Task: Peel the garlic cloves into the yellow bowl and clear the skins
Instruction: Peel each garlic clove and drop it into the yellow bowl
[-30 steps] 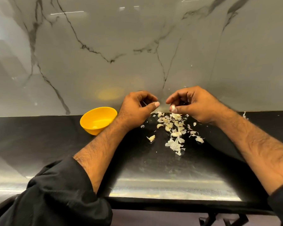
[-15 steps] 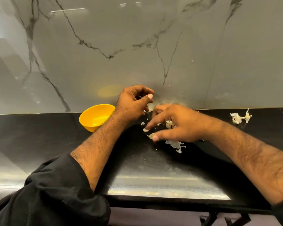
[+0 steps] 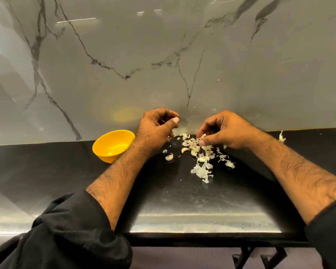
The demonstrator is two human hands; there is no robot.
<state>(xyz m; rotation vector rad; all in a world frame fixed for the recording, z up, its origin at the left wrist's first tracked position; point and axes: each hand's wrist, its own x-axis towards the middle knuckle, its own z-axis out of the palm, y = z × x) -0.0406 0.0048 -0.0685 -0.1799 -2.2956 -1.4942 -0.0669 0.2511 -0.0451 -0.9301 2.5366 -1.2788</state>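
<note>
- Your black sleeve (image 3: pixel 70 230) is pushed up the left forearm, which crosses the black counter (image 3: pixel 47 171) toward the marble wall (image 3: pixel 163 55).
- The yellow bowl (image 3: pixel 113 145) sits on the counter just to the left of your left wrist, close to the wall; whether any clove lies inside it cannot be told.
- Your left hand (image 3: pixel 153 131) hovers above the counter with its fingers curled in and the thumb stretched across them; whether it holds anything cannot be told, as the fingertips hide the inside of the hand.
- A single garlic clove (image 3: pixel 169 157) lies on the counter just below your left hand, nearer you, apart from the main heap.
- The pile of garlic skins (image 3: pixel 202 169) and cloves is spread on the counter between your two hands and runs toward you from under the right one.
- Your right hand (image 3: pixel 221 131) is curled over the far end of that pile, thumb and fingertips pinched on a small pale piece (image 3: pixel 203 136) of garlic; whether it is clove or skin is unclear.
- One stray scrap of skin (image 3: pixel 281 136) lies by the wall, well to the right of your right hand, beyond the forearm.
</note>
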